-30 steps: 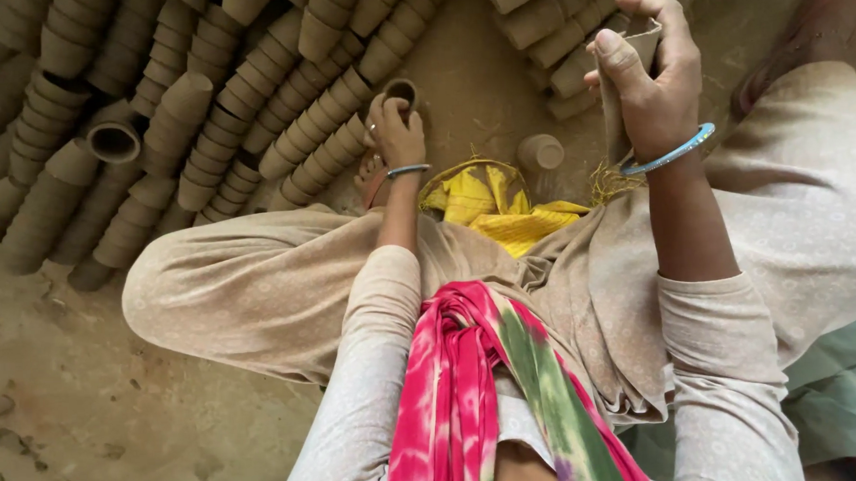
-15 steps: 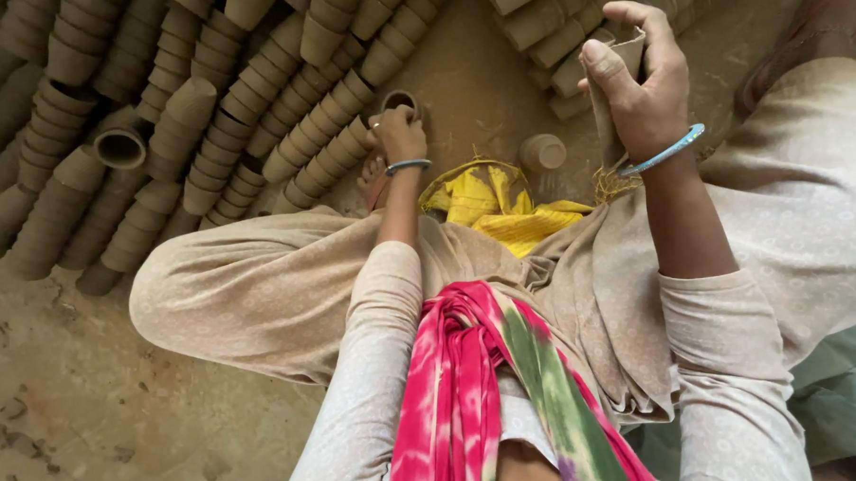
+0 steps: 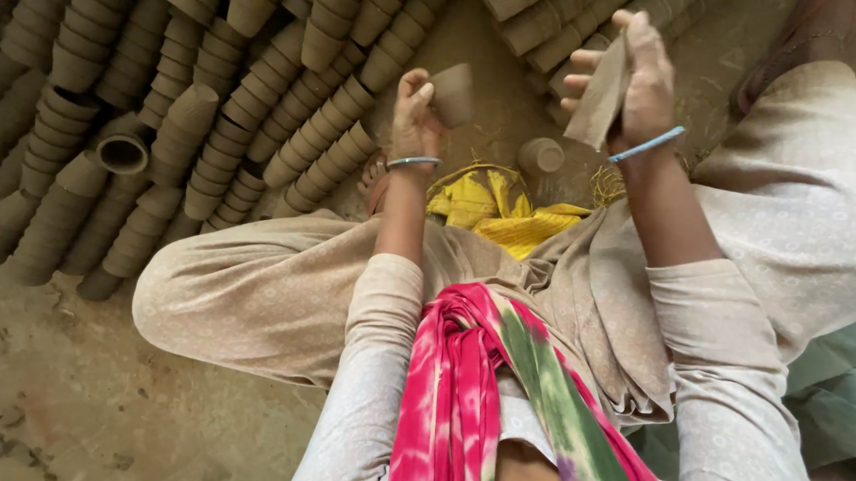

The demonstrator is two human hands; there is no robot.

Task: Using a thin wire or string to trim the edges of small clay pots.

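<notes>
My left hand (image 3: 414, 113) holds a small brown clay cup (image 3: 454, 93) by its rim, lifted just off the end of a row of nested cups (image 3: 323, 156). My right hand (image 3: 636, 77) is raised at the upper right and grips a flat grey-brown piece (image 3: 599, 97), like cloth or paper. Both wrists wear thin blue bangles. One single clay cup (image 3: 540, 156) stands upright on the ground between my hands. A yellow cloth (image 3: 488, 205) lies below it, in front of my crossed legs.
Long rows of nested clay cups (image 3: 91, 110) lie across the earthen floor at the upper left, and more rows (image 3: 572, 22) run along the top right. A pink and green scarf (image 3: 481, 390) hangs down my front. Another person's foot (image 3: 819, 28) shows at the top right.
My left hand has lifted a clay cup away from the row of cups. My right hand has stayed raised, turning the flat piece outward.
</notes>
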